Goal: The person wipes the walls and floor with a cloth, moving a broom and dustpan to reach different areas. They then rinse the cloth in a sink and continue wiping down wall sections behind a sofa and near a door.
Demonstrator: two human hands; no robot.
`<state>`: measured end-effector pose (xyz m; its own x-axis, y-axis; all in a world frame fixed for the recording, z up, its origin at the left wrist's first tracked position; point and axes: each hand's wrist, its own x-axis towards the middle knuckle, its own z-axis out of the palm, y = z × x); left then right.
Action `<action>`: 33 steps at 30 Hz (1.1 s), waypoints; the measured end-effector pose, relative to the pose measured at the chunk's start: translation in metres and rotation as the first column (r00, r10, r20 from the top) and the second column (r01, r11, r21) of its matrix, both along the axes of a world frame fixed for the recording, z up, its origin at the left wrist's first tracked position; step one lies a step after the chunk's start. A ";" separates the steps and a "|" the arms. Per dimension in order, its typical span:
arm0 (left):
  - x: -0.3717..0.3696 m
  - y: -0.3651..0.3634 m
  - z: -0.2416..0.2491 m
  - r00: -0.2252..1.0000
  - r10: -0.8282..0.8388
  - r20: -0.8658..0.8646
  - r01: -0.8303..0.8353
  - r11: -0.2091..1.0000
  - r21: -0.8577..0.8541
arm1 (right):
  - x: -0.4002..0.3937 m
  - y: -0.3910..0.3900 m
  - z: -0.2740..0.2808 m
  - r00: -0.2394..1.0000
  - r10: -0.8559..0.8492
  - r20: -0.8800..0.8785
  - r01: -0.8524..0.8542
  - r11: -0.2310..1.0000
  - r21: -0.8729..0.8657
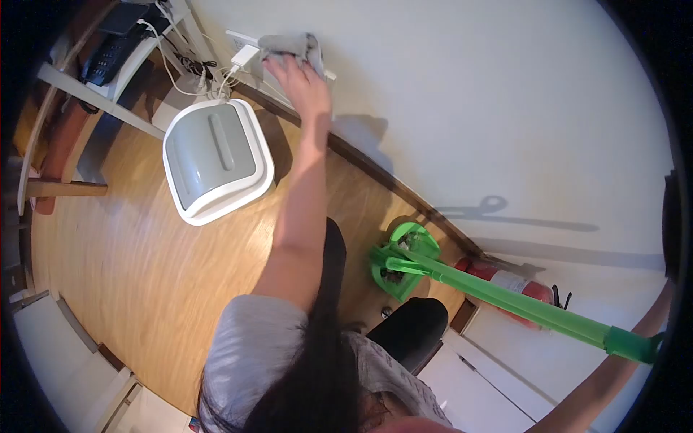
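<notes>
The grey cloth (292, 47) is bunched against the pale wall (469, 94), with my left hand (298, 81) on it, fingers bent over its lower edge and holding it there. Just to its left are a socket plate (240, 40) and a white adapter (245, 55) with a white cable trailing down. My hands are well apart: my right forearm (592, 386) reaches to the far right, but the hand is lost at the dark edge of the view, so I cannot tell whether it grips anything. Near that edge is the upper end of a green handle (520, 303), slanting down to a green dustpan (430, 245) with dark debris in it. A red fire extinguisher (538, 292) lies partly behind the handle. Below and left of the cloth, a white bin (266, 162) with a grey lid (220, 148) stands on the wooden floor (144, 274), near a white shelf unit (108, 101) bearing a dark telephone (112, 59).
</notes>
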<state>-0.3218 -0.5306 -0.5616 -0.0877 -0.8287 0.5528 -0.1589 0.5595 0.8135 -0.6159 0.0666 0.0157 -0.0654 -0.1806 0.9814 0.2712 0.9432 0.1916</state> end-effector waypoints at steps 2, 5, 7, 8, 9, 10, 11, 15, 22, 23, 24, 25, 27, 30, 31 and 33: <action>0.000 -0.022 -0.001 0.969 0.048 0.244 -0.028 0.996 -0.086 | 0.001 -0.004 -0.009 0.999 -0.036 0.018 0.035 0.999 0.022; 0.009 -0.012 0.009 0.918 0.091 0.387 -0.010 0.978 -0.206 | 0.005 -0.014 -0.017 0.997 -0.065 0.051 0.065 0.998 -0.001; 0.012 -0.002 0.012 0.852 0.117 0.510 -0.002 0.975 -0.220 | 0.007 -0.023 -0.018 0.994 -0.093 0.056 0.094 0.996 -0.009; 0.010 0.004 0.008 0.864 0.122 0.488 0.001 0.970 -0.244 | 0.008 -0.024 -0.019 0.993 -0.107 0.044 0.106 0.994 0.013; 0.007 0.009 0.005 0.877 0.129 0.463 0.000 0.963 -0.268 | 0.004 -0.019 -0.025 0.993 -0.116 0.002 0.115 0.990 0.083; 0.005 0.013 0.002 0.887 0.136 0.441 -0.002 0.957 -0.291 | 0.000 -0.015 -0.027 0.992 -0.121 -0.020 0.123 0.985 0.123; 0.004 0.022 0.004 0.855 0.108 0.507 0.041 0.961 -0.275 | -0.001 -0.014 -0.030 0.991 -0.127 -0.043 0.132 0.978 0.162; 0.025 0.071 0.029 0.770 -0.388 0.507 0.285 0.919 0.272 | 0.013 -0.031 -0.035 0.994 -0.106 -0.036 0.110 0.982 0.152; -0.016 0.042 0.113 0.952 -0.307 -0.003 0.293 0.910 -0.293 | 0.100 -0.100 -0.070 0.834 0.550 -0.040 -0.434 0.700 0.567; -0.032 0.033 0.124 0.969 -0.237 0.065 0.245 0.914 -0.323 | 0.103 -0.101 -0.073 0.842 0.540 -0.022 -0.456 0.731 0.509; -0.041 0.035 0.124 0.980 -0.200 -0.008 0.186 0.924 -0.334 | 0.110 -0.105 -0.076 0.849 0.529 -0.005 -0.471 0.761 0.446; -0.048 0.038 0.122 0.983 -0.167 -0.080 0.131 0.932 -0.339 | 0.113 -0.105 -0.077 0.857 0.516 0.014 -0.481 0.789 0.381; -0.056 0.048 0.103 0.991 -0.129 -0.030 0.113 0.946 -0.305 | 0.054 -0.061 -0.051 0.994 0.082 0.074 -0.092 0.985 0.146; -0.048 0.091 0.024 0.934 -0.154 0.322 0.219 0.960 -0.177 | 0.030 -0.068 -0.043 0.944 -0.286 0.162 0.290 0.957 0.003; -0.043 0.108 -0.003 0.892 -0.211 0.400 0.274 0.956 -0.107 | 0.045 -0.081 -0.049 0.948 -0.278 0.152 0.282 0.959 -0.004; -0.027 0.141 -0.050 0.805 -0.361 0.470 0.371 0.926 0.076 | 0.092 -0.106 -0.065 0.990 0.106 0.096 -0.112 0.992 0.054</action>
